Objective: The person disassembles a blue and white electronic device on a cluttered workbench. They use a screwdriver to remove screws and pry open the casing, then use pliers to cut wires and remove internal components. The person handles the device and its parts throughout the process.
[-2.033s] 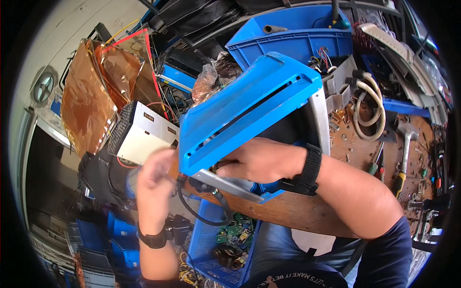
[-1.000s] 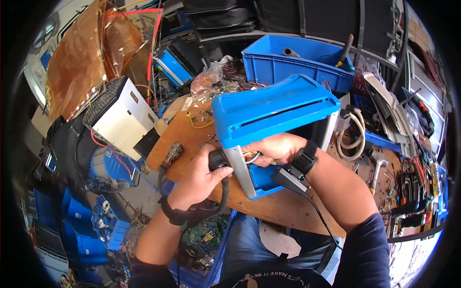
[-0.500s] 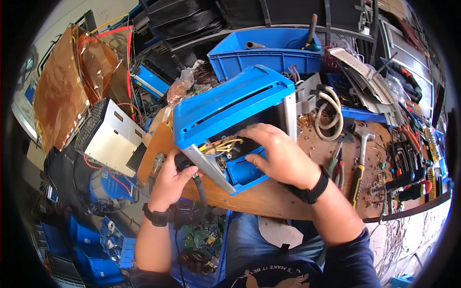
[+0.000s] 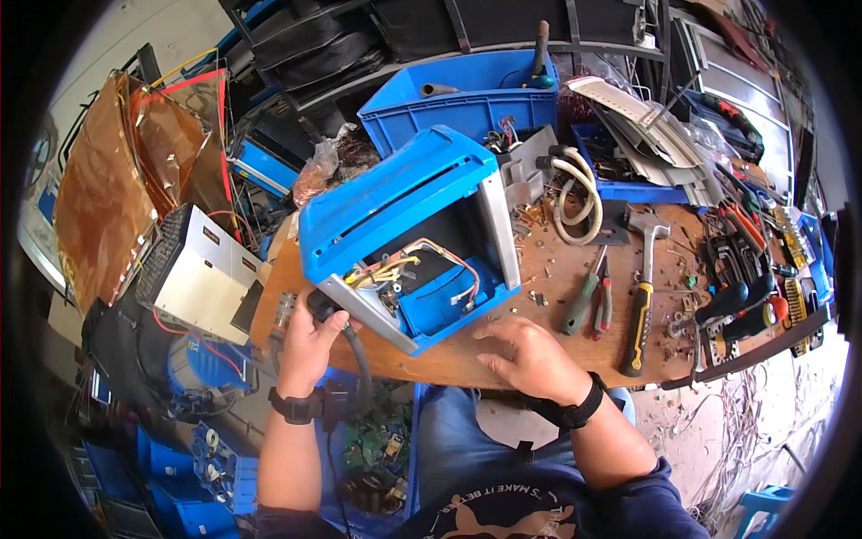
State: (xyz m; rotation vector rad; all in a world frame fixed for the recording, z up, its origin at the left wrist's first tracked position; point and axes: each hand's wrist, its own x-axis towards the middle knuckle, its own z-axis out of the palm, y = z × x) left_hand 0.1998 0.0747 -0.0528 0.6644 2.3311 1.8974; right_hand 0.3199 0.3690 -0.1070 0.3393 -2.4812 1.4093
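Observation:
A blue and grey equipment housing [image 4: 400, 199] stands tilted on the wooden bench, its open side facing me. Inside it show a bundle of yellow and red wires [image 4: 388, 267] with ring terminals and a blue inner panel. My left hand [image 4: 310, 349] is closed round the thick black cable [image 4: 357, 359] where it meets the housing's left side; the fingers behind it are partly hidden. Just off the housing's lower right corner, my right hand [image 4: 530, 361] hovers over the bench edge, fingers apart and nothing in them.
On the bench [image 4: 539, 301] to the right lie a green screwdriver [image 4: 581, 304], red pliers [image 4: 603, 305], a hammer [image 4: 643, 296] and more tools. A blue crate [image 4: 458, 112] and coiled white hose [image 4: 579, 198] stand behind. A bin of circuit boards [image 4: 373, 449] sits below.
My right hand has drawn out of the housing's opening toward me, uncovering the wires. My left hand keeps its hold on the cable. The whole view has shifted slightly.

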